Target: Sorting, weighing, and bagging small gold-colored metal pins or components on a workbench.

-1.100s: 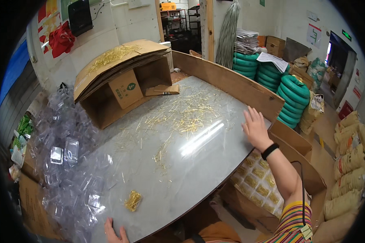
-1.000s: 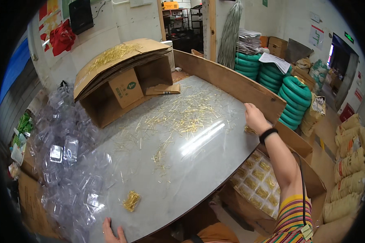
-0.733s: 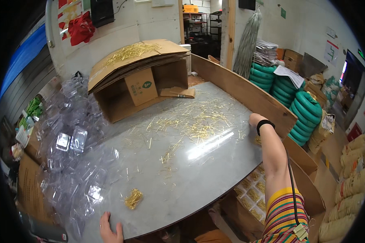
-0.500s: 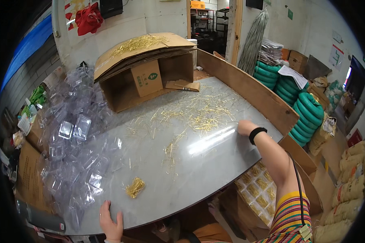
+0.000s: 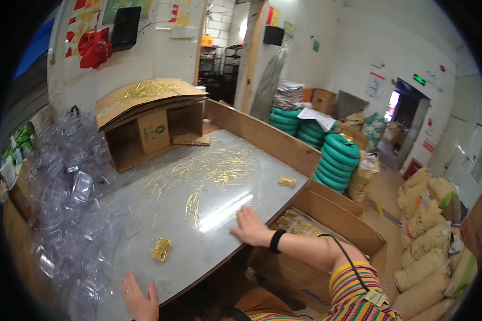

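My left hand (image 5: 140, 297) rests at the near edge of the grey tabletop (image 5: 187, 267), fingers out and thumb apart, holding nothing. Just beyond it lies a small bundle of thin gold wire pins (image 5: 161, 249). My right hand (image 5: 250, 227), with a black band at its wrist, is open over the table's front edge, fingers stretched; nothing shows in it. A second gold pin bundle (image 5: 287, 181) lies near the right corner, apart from both hands. Many loose gold pins (image 5: 225, 170) are scattered across the middle and far part of the table.
Clear plastic boxes (image 5: 81, 187) heap up on the left. A cardboard box (image 5: 126, 147) with gold pins on top stands at the back. A wooden board (image 5: 268, 136) edges the far right side. Below on the right, an open carton (image 5: 326, 206) holds packed gold pins. Green coils (image 5: 337, 160) stand beyond.
The view has turned to the right. My right hand has drawn back from the right corner to the front edge, and a pin bundle now shows at that corner. My left hand stays by the near edge.
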`<state>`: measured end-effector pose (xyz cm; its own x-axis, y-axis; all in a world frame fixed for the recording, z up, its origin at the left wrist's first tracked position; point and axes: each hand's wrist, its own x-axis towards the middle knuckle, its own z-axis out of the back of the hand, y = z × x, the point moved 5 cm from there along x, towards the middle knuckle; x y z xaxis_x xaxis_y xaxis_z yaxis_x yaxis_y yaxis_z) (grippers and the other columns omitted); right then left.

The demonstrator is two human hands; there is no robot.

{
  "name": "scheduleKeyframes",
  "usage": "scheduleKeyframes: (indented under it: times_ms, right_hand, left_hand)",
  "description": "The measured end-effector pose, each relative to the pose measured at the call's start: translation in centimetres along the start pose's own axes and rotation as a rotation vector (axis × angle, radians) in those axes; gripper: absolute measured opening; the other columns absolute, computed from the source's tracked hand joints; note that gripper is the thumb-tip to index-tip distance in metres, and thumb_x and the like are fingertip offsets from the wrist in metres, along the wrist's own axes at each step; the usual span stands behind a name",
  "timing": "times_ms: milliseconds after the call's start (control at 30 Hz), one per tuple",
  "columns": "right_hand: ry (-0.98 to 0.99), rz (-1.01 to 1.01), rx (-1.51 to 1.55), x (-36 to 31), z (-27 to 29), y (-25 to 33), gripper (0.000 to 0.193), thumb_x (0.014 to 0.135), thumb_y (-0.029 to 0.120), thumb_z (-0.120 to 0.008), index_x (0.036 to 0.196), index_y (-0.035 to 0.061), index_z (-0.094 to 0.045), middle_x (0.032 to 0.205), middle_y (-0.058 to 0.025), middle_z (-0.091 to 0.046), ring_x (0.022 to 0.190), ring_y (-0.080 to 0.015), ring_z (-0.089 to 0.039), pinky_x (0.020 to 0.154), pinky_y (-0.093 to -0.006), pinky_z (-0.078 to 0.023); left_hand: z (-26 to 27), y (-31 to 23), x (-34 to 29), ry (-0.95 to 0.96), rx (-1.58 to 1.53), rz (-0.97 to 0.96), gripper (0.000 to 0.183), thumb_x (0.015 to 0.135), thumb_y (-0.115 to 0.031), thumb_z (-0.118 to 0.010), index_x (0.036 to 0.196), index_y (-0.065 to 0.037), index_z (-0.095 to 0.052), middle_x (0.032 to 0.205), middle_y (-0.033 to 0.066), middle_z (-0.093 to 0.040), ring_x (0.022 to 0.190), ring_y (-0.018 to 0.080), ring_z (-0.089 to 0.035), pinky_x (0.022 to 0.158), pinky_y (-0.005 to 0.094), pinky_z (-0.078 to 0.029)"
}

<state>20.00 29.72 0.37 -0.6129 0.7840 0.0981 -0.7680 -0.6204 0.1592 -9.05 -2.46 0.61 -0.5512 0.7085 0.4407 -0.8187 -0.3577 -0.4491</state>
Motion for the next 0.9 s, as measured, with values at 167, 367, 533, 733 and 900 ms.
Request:
scheduleKeyframes:
  times_ms: [167, 367, 533, 733, 900]
  right_hand:
    - [-0.046, -0.05, 0.0, -0.5, -0.4, 4.8, 0.087, 0.1, 0.063, -0.044, 0.155, -0.0033, -0.031, 0.159, -0.0315, -0.03, 0.147, -0.0496, -0.027, 0.12, -0.0602, -0.019]
    - [-0.212, -0.282, 0.111, 2.6, 0.6, 3.5, 0.088, 0.098, 0.068, -0.042, 0.155, 0.0013, -0.035, 0.155, -0.026, -0.042, 0.145, -0.0466, -0.032, 0.119, -0.0549, -0.023]
    - [-0.211, -0.038, 0.208, 0.2, -0.5, 8.7, 0.075, 0.1, 0.057, -0.051, 0.149, 0.0008, -0.045, 0.151, -0.026, -0.046, 0.142, -0.0472, -0.036, 0.119, -0.0509, -0.028]
    - [-0.163, 0.146, 0.064, -2.9, -2.2, 16.8, 0.064, 0.101, 0.051, -0.05, 0.148, 0.0068, -0.048, 0.155, -0.0242, -0.041, 0.144, -0.0462, -0.034, 0.12, -0.0555, -0.025]
    - [-0.138, 0.355, 0.457, -3.6, -1.3, 19.3, 0.042, 0.096, 0.027, -0.066, 0.13, 0.005, -0.057, 0.137, -0.023, -0.052, 0.13, -0.0455, -0.046, 0.11, -0.0514, -0.039]
  left_hand:
    - [0.1, 0.4, -0.3, -0.028, -0.013, -0.025, 0.066, 0.087, -0.024, -0.072, 0.139, 0.011, -0.048, 0.138, 0.0304, -0.053, 0.133, 0.0463, -0.046, 0.115, 0.0509, -0.035]
    - [0.7, -0.3, 0.1, -0.037, -0.063, -0.082, 0.07, 0.087, -0.032, -0.073, 0.137, 0.012, -0.049, 0.135, 0.0314, -0.054, 0.133, 0.0448, -0.046, 0.119, 0.0515, -0.031]
    - [1.2, -0.7, 0.1, -0.071, -0.035, -0.155, 0.07, 0.089, -0.038, -0.07, 0.135, 0.011, -0.051, 0.132, 0.0272, -0.058, 0.13, 0.0418, -0.049, 0.118, 0.0516, -0.031]
    - [1.5, -0.7, 0.0, -0.083, -0.074, -0.208, 0.071, 0.09, -0.04, -0.071, 0.134, 0.012, -0.051, 0.13, 0.0267, -0.06, 0.129, 0.0407, -0.05, 0.117, 0.0527, -0.031]
    - [1.6, -0.7, 0.0, -0.046, -0.083, -0.215, 0.071, 0.087, -0.04, -0.074, 0.133, 0.009, -0.053, 0.131, 0.023, -0.06, 0.129, 0.0396, -0.05, 0.116, 0.0523, -0.032]
